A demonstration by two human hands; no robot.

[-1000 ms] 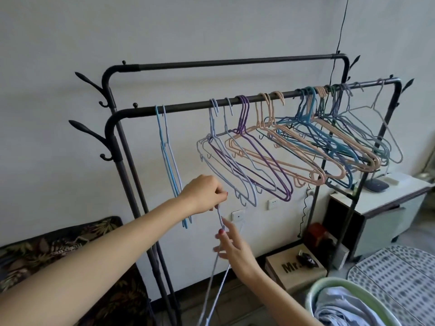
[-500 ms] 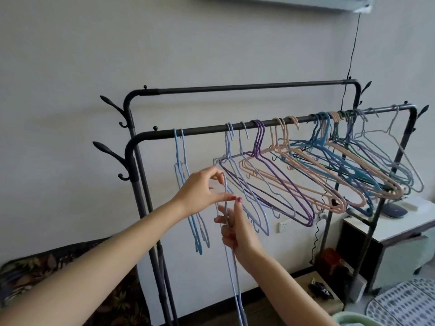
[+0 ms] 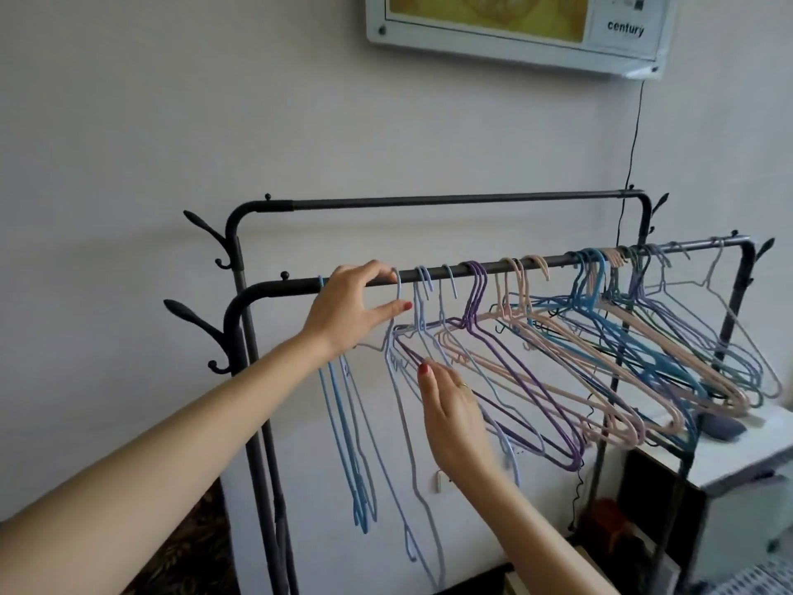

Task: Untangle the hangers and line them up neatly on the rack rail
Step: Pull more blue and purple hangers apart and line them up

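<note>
The left hand is raised to the front rail of the rack, its fingers laid over the top of the bar and its thumb extended beneath, beside the hook of a pale lavender hanger; whether that hook is actually pinched cannot be told. This hanger is hung on the rail and drops steeply toward 6 o'clock. The right hand is held lower, at about 4 o'clock from the left hand, with fingers straight and together, the fingertips touching the lower wires of the tangled hangers and nothing being gripped. At 7 o'clock from the left hand, two blue hangers are hung edge-on from the rail. From 3 o'clock onward the rail is crowded with purple, peach, blue and lavender hangers, crossed over one another and fanned toward the right end. A second, bare back rail is seen behind, at 12 o'clock. A white framed panel is mounted on the wall above, and a white cabinet is placed at the lower right.
</note>
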